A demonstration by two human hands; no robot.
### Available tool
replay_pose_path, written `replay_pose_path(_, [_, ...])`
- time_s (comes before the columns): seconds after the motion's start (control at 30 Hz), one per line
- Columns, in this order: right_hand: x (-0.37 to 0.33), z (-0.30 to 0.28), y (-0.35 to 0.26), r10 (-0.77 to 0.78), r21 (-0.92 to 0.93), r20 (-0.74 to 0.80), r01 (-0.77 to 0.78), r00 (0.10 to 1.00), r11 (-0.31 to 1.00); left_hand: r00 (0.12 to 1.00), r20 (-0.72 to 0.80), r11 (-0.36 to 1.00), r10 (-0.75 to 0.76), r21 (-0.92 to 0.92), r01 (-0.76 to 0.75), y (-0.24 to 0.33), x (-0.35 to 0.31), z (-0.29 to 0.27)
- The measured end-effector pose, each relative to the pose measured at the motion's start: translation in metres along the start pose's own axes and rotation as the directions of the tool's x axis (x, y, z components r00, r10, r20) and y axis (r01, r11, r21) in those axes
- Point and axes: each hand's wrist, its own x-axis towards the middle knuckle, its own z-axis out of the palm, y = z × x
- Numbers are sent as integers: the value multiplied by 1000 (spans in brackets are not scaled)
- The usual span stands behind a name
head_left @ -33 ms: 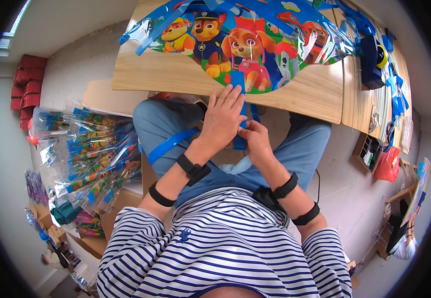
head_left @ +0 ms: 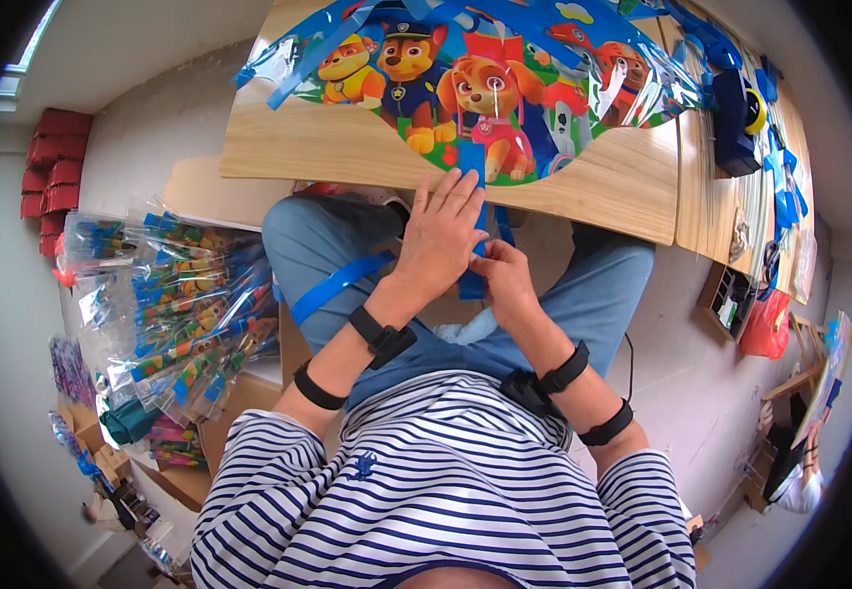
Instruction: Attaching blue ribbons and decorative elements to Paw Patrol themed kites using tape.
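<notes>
A glossy plastic sheet (head_left: 494, 98) printed with cartoon puppies lies on the wooden table, its rounded lower end near the front edge. A blue ribbon (head_left: 470, 155) runs from that end down over the edge toward my lap. My left hand (head_left: 438, 234) lies flat across the ribbon at the table's edge, fingers stretched out. Just below it, my right hand (head_left: 506, 280) pinches the ribbon's hanging part between thumb and fingers. Part of the ribbon is hidden under my left hand. Another blue strip (head_left: 342, 285) lies across my left thigh.
Clear bags of colourful printed items (head_left: 180, 304) are heaped at left. On the table's right are a dark blue object (head_left: 735, 123), blue ribbons and scissors (head_left: 770, 260). A red plastic bag (head_left: 767, 326) hangs below. Red packages (head_left: 55, 167) are stacked by the left wall.
Both hands keep their places. The hanging part of the ribbon has shifted very slightly at my right fingers.
</notes>
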Motion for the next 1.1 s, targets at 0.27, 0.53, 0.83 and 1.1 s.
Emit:
replay_pose_path(0.27, [8,-11,14,71,-161,32,-65,997,985,999,44,1000,5,-3,-5,9,-11,-8])
replay_pose_path(0.53, [17,-18,31,-92,-457,60,109,994,883,999,44,1000,8,-27,-7,12,-13,-8])
replay_pose_path(0.83, [28,-17,-64,-750,-818,79,473,657,328,1000,22,1000,9,2,-9,13,-17,-6])
replay_pose_path(1.1, [56,0,-70,-720,-865,119,427,684,263,998,24,998,-52,-22,53,20,-16,-7])
